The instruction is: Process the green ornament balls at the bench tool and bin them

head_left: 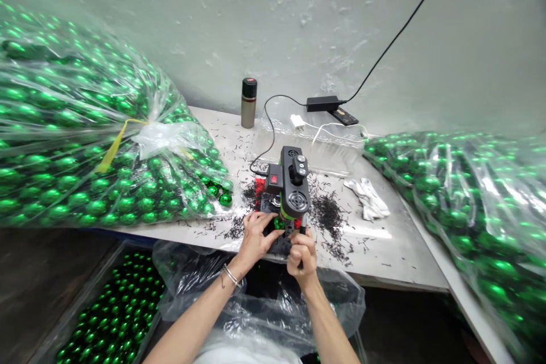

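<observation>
A small black bench drill press point(294, 182) with a red switch stands near the table's front edge. Under its head is a shiny green bauble point(278, 223), pinched between the thumb and fingers of my left hand point(257, 234). My right hand point(303, 256) is closed around the drill's black lever handle point(303, 228), just right of the bauble. The tip of the drill bit is hidden beneath the machine's head. Heaps of black shavings point(328, 211) lie beside the base, and red parts show around it.
Big clear bags of green baubles point(98, 176) flank the table, another bag point(460, 199) at right. A bottle point(248, 103), a power adapter point(323, 104), a plastic tray point(336, 148) and white gloves point(369, 199) lie behind. Below are a bauble-filled crate point(117, 307) and an open plastic bag point(341, 296).
</observation>
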A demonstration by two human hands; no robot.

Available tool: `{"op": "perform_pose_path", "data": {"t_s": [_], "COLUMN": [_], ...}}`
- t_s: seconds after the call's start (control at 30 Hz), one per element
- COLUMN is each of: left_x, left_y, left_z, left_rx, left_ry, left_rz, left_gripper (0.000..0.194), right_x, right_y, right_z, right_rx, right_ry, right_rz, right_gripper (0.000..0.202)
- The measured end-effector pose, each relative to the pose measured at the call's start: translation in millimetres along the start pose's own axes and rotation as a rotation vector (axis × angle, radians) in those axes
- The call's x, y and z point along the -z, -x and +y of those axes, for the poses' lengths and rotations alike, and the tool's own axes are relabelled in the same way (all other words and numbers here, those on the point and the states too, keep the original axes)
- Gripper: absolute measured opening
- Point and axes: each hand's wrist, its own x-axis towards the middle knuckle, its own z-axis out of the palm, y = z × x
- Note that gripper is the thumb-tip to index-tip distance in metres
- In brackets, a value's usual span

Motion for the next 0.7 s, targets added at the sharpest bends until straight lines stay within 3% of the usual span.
{"op": "perform_pose_path", "data": {"t_s": [0.23, 0.37, 0.57, 0.63, 0.7], "left_x": [-0.9, 11.3, 34.4, 43.0, 56.2], "left_y": [-2, 15, 65, 60, 40], "left_z": [-1, 3, 1, -4, -11], "left_rx": [-0.031, -0.162, -0.442, -0.424, -0.329], "left_ry": [-0.012, -0.035, -0.191, -0.249, -0.332], "left_rz": [0.022, 0.025, -0.113, -0.085, 0.026], "left_gripper": [0.033, 0.032, 0.054, 0.058, 0.042], "right_x": [19, 25, 21, 18, 15], "right_y": [-51, -79, -61, -52, -48], "right_z": [-26, -37, -32, -28, -26], "right_rx": [-0.152, -0.23, -0.154, -0.161, -0.17], "right_ry": [-0.078, -0.101, -0.107, -0.12, -0.134], "right_rz": [0.051, 0.051, 0.049, 0.067, 0.096], "right_gripper": [0.026, 0.026, 0.026, 0.027, 0.027]}}
